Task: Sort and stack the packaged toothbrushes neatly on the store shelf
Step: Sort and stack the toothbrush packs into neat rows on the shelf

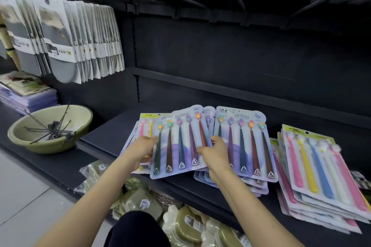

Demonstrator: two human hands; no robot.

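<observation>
At about ten o'clock in my view, the grey hanging packs [60, 42] fan out on their pegs. Below them, near nine o'clock, the green basin [50, 144] sits on a lower ledge with loose metal hooks [52, 126] lying inside it.

The dark shelf [108, 136] runs from the centre out to four o'clock, and the toothbrush packs lie on it. My left hand [140, 150], at roughly seven o'clock, has its fingers curled round the left edge of the tilted purple pack [180, 142], which leans counter-clockwise with its brush heads toward twelve. The yellow-topped pack [147, 119] peeks out from under that pack at its eleven o'clock corner. At six o'clock, under the shelf, olive packets [140, 200] are piled.

My right hand [214, 152], just right of centre, pinches the same tilted pack at its right edge, with the thumb on top. How the other fingers lie beneath I cannot tell. At the hand's three o'clock, touching it, the second purple pack [245, 142] lies flat on the purple stack [230, 184], whose edges are staggered.

Out at four o'clock, just beside that stack, is the pastel stack [321, 166], its packs fanned unevenly and its top pack angled clockwise.
</observation>
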